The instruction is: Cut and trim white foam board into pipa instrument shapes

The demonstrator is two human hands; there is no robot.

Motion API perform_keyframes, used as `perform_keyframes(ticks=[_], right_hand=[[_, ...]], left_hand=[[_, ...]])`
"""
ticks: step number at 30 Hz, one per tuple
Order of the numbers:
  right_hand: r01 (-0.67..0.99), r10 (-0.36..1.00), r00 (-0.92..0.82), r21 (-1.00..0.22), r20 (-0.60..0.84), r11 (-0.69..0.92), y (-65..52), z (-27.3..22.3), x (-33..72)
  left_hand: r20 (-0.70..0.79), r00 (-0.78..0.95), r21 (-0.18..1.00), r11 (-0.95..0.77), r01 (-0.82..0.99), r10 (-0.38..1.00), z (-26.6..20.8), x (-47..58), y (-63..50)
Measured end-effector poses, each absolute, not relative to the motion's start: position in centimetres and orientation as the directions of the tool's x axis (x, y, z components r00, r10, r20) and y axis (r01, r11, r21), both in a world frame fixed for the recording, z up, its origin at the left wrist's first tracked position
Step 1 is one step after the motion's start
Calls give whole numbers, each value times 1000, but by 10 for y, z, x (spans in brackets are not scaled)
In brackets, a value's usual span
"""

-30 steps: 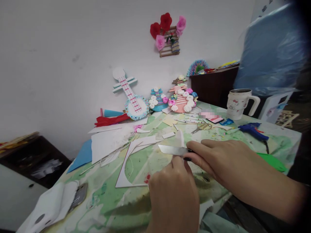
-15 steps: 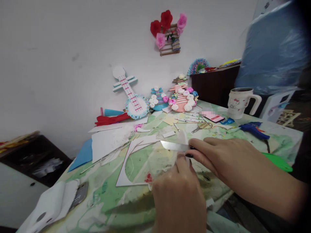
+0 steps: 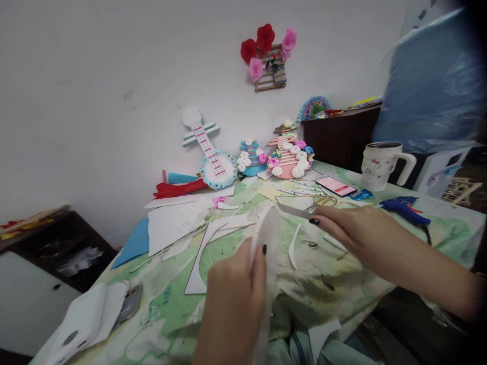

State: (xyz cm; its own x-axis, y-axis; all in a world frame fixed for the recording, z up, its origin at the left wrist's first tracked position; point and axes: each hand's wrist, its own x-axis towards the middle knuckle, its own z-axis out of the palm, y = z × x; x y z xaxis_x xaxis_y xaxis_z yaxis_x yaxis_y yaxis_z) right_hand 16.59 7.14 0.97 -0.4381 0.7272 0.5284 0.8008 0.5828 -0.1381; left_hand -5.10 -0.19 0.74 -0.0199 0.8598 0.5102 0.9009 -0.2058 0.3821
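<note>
Blade (image 3: 294, 211) has shifted right and now shows narrow, not broadside, vs half a second ago; left hand (image 3: 234, 291) has moved left, and the white piece (image 3: 271, 243) it grips is now in plain view. Piece is up on edge above the near part of the table (image 3: 167, 324), curved top edge away from the wearer, pinched between left thumb and fingers. Right hand (image 3: 357, 233) is closed around the blade's near end, tip pointing left, right by the piece's top; can't tell if they touch. Curved white strip (image 3: 292, 248) lies on the table between the hands, now uncovered. White cut-out sheet (image 3: 194, 284) with a rounded opening lies left of the left hand, partly hidden by it. Scissors (image 3: 323, 201) just beyond the right hand's fingers. Phone (image 3: 336, 186) and mug (image 3: 375, 170) farther back right, blue glue gun (image 3: 407, 211) nearer. Banjo-shaped model (image 3: 218, 171) leans on the back wall (image 3: 95, 126).
</note>
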Motion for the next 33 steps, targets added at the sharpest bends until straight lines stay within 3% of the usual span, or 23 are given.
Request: perform_keyframes(ticks=[2,5,8,11,17,22,28,33], right_hand=[[755,782,-424,-298,456,584,85,10,173],[658,800,-404,-466,444,591,101,6,174],[572,821,-387,-588,421,571,109,-6,166],[502,825,-341,-655,451,566,113,-22,161],[516,836,-271,-661,477,545,123,-37,164],[404,884,-262,-788,387,464,105,-22,161],[370,890,-238,-811,388,453,78,-5,155],[287,932,-185,-890,312,355,72,-3,157]], left_hand=[[442,-72,562,-214,799,894,10,-71,3],[308,-85,847,-232,478,947,9,-97,14],[234,-60,952,-216,215,970,2,-110,24],[244,-71,967,-237,97,967,-6,-114,34],[250,13,967,-249,-46,968,-11,-124,47],[204,37,976,-200,-91,978,-6,-134,63],[236,-197,971,-224,80,951,-4,-126,86],[327,-327,942,-335,33,887,-6,-110,98]])
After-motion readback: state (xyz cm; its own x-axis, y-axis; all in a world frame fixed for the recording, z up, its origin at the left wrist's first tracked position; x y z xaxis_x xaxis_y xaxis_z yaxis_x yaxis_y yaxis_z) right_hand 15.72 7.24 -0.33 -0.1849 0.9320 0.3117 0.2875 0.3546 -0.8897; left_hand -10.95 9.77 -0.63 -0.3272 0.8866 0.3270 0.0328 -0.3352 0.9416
